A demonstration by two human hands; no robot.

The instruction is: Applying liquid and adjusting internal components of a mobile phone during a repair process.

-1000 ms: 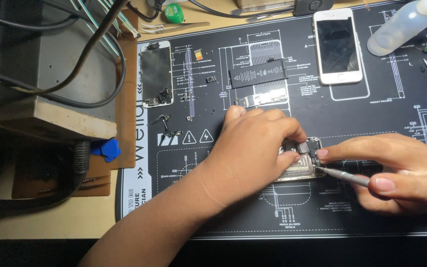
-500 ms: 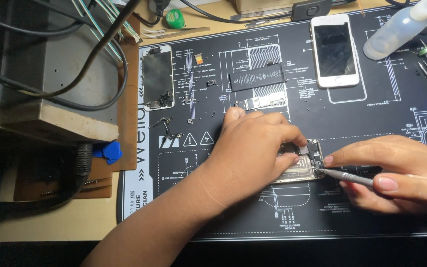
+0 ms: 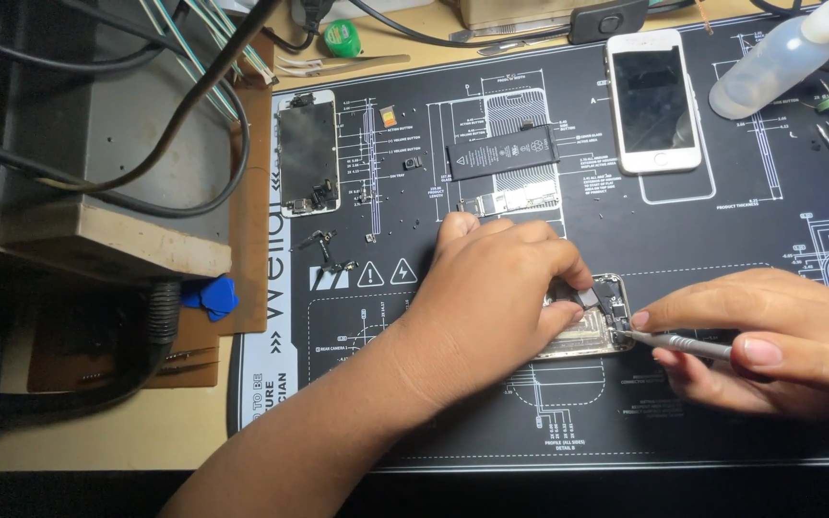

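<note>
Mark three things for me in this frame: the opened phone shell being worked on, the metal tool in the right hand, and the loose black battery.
opened phone shell (image 3: 595, 336), head view, on its exposed silver inside
metal tool (image 3: 683, 342), head view, mid-shaft
black battery (image 3: 503, 155), head view, centre of its top face

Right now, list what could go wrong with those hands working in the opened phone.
1. The right hand holds a thin metal tool with its tip inside the opened phone shell; a slip could scratch or bend a small part there.
2. The left hand pins the shell by fingertips only, so it might shift on the black work mat.
3. Tiny screws lie loose on the mat near the left forearm; a sweep could scatter them.
</note>
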